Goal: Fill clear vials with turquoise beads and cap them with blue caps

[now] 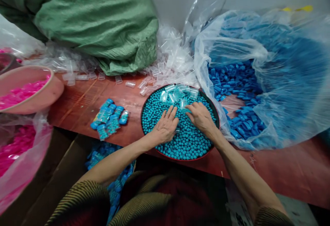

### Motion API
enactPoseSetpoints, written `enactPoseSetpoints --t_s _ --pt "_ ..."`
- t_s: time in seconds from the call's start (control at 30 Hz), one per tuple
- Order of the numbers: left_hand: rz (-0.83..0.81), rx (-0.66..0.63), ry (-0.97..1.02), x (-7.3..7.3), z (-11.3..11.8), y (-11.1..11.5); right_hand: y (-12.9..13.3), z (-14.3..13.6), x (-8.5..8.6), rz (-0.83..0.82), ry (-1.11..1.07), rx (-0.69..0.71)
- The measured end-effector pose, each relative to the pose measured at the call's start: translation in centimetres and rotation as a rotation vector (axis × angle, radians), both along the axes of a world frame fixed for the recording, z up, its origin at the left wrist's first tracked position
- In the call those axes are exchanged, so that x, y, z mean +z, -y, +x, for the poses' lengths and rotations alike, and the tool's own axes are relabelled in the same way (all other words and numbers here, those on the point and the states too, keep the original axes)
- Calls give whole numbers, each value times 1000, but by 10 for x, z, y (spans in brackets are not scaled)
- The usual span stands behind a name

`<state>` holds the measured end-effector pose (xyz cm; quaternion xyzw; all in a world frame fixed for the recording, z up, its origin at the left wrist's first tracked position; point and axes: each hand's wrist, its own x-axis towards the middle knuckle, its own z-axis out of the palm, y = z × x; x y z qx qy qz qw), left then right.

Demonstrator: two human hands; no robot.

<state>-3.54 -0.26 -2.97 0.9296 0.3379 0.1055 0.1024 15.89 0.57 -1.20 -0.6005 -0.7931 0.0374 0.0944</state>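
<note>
A round tray point(142, 122) with a dark red rim is filled with small turquoise balls point(190, 147). Several clear plastic containers point(172, 97) lie on the balls at the tray's far side. Over the middle of the tray my left hand point(166, 125) is stretched out, palm down, fingers on the balls; a small clear edge shows beside it, and what is under the palm is hidden. My right hand point(202, 116) is closed, its fingertips at a clear container point(183, 103) that stands up from the balls.
Left of the tray sit several blue-capped containers of balls point(109, 116). A plastic bag point(203, 57) at right holds blue caps point(244, 122). Clear containers pile up behind, beside a green sack point(103, 23). A pink bowl point(55, 90) of pink pieces stands left.
</note>
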Motion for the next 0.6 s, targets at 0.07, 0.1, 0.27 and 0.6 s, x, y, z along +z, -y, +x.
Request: enactPoseSetpoints --t_s 0.07,0.1,0.27,0.6 --pt "-12 -36 49 -2 1 0 4 -7 -3 -132 -125 91" --pt "-36 -45 64 -3 2 -1 4 -8 -6 -188 -228 116" --pt "-231 -28 101 -9 2 -10 3 -4 -31 -325 -815 -8" --pt "-356 97 21 4 8 -11 11 -11 -25 -320 -1064 -109"
